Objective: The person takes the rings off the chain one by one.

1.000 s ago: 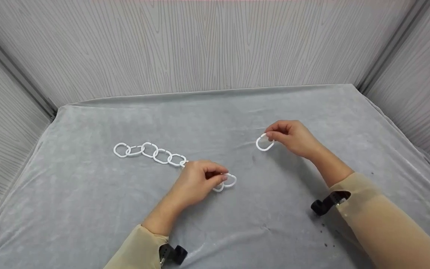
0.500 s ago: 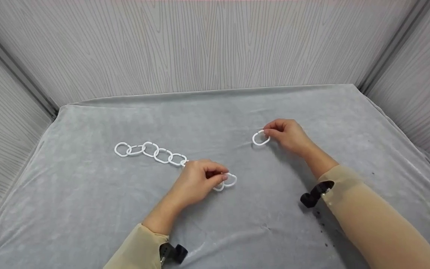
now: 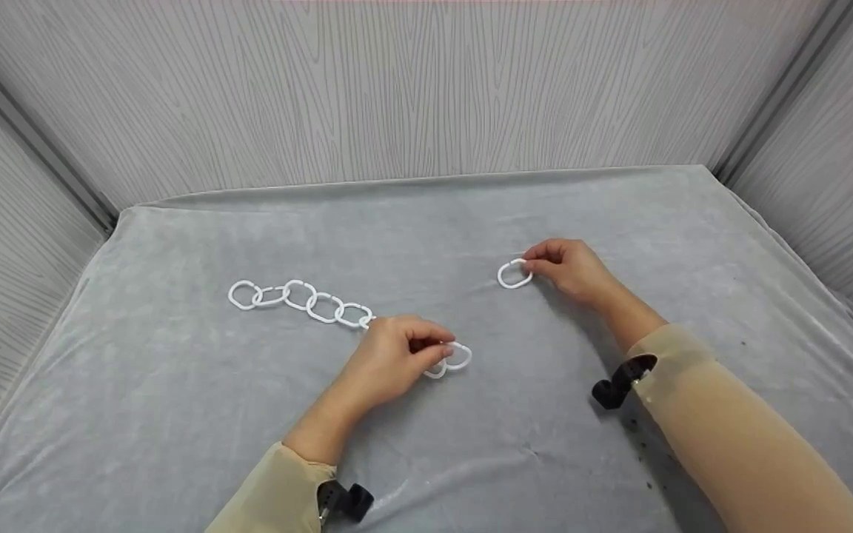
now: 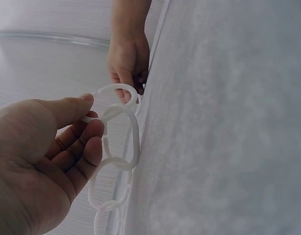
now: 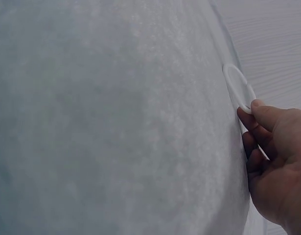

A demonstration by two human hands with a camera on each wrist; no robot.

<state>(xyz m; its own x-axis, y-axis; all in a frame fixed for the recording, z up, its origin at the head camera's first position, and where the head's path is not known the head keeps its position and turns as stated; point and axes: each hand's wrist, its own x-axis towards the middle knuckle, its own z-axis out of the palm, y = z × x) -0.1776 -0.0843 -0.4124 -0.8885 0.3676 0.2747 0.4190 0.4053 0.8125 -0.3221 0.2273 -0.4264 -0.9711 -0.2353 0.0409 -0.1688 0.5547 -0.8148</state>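
Observation:
A chain of white plastic links (image 3: 324, 308) lies across the grey cloth, running from the left toward my left hand (image 3: 397, 359). Thumb and fingers of that hand pinch the link (image 4: 119, 88) at the chain's right end, and the hand hides part of the chain in the head view. Farther right, my right hand (image 3: 571, 270) pinches a single loose white link (image 3: 514, 275) between thumb and fingertips. This link is apart from the chain; in the right wrist view the link (image 5: 237, 88) appears close to the cloth, though contact is hard to tell.
A grey cloth (image 3: 197, 414) covers the table, with wrinkles near the front. Pale wood-grain panels (image 3: 426, 89) stand behind and at both sides. Small dark specks (image 3: 645, 446) lie beneath the right forearm. Black camera mounts (image 3: 623, 381) sit on both wrists.
My right hand has moved left with its loose link, which has swung slightly leftward and up in view. The left hand stays on the chain's end almost unmoved.

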